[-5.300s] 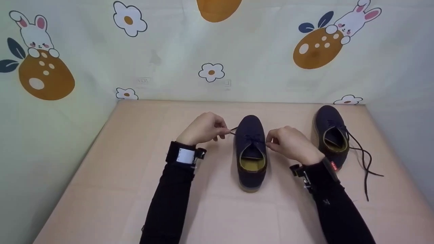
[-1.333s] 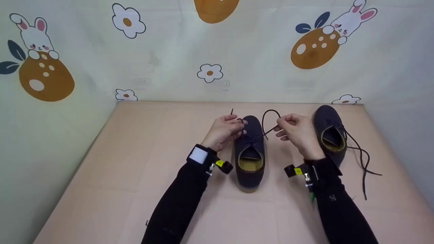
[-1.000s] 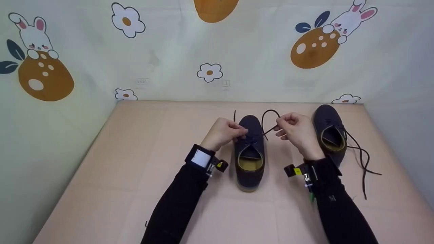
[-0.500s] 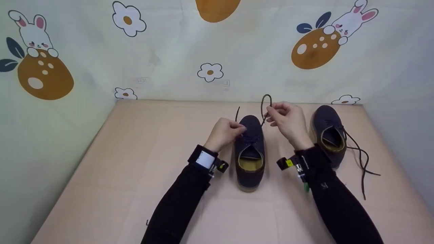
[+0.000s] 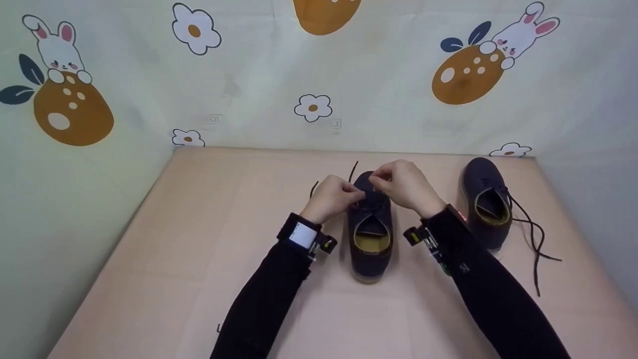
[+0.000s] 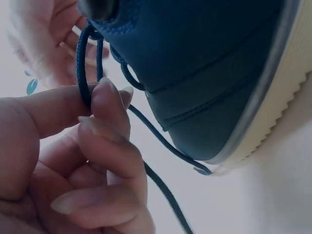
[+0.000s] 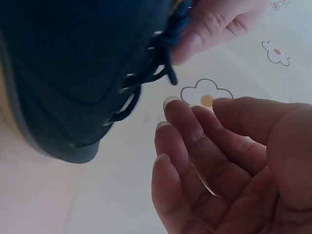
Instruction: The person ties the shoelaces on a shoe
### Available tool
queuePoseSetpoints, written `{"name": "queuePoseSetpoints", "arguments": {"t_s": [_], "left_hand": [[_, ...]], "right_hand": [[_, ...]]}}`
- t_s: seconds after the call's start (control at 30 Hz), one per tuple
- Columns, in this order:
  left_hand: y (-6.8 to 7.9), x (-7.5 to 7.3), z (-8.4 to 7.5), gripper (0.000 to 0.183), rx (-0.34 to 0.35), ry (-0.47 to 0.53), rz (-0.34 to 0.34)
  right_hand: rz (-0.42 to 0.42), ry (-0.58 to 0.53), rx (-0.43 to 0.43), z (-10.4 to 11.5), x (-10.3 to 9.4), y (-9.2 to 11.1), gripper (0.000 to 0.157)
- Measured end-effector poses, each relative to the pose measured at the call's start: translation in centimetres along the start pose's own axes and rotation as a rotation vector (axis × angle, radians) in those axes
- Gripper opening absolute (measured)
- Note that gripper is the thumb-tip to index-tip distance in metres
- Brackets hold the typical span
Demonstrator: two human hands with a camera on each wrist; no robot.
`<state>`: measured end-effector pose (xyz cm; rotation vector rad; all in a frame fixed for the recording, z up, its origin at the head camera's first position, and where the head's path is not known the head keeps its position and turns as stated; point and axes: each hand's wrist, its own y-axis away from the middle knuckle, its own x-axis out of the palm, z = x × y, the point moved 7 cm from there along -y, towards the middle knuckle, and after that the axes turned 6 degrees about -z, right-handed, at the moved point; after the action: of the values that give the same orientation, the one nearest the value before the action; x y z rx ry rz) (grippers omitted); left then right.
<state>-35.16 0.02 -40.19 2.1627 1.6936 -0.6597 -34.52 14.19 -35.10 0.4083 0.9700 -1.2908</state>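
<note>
A dark navy lace-up shoe with a yellow-green insole stands in the middle of the table, toe pointing away. Beside its laces, my left hand pinches a loop of the dark shoelace between thumb and index finger. Lace lengths trail past that hand in the left wrist view, and a lace end sticks up near the toe. Over the toe is my right hand. The right wrist view shows its fingers loosely bent, thumb apart, with nothing between them.
A second matching shoe stands to the right, its loose laces spread on the table. Behind rises a pale curtain printed with flowers and rabbits.
My right hand has moved left from beside the shoe to over its toe, and the lace loop it pinched is out of its fingers. A lace end now shows left of my left hand.
</note>
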Motion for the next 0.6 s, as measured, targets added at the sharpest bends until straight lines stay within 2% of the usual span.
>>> {"name": "queuePoseSetpoints", "arguments": {"t_s": [0.1,0.27,0.47,0.6], "left_hand": [[0.0,0.1,-0.1,0.023,0.005,-0.01,-0.001],[-0.1,-0.1,-0.1,0.025,0.025,-0.003,-0.009],[-0.2,0.1,-0.4,0.013,0.069,0.014,-0.004],[-0.3,0.2,-0.2,0.02,0.035,0.047,-0.015]], "right_hand": [[0.001,0.008,-0.007,-0.4,0.1,0.9,0.017],[-0.031,0.007,-0.021,0.3,0.2,2.0,0.014],[-0.036,0.002,-0.035,1.3,0.8,3.3,0.017],[-0.011,0.013,-0.03,1.5,1.3,3.8,0.019]]}}
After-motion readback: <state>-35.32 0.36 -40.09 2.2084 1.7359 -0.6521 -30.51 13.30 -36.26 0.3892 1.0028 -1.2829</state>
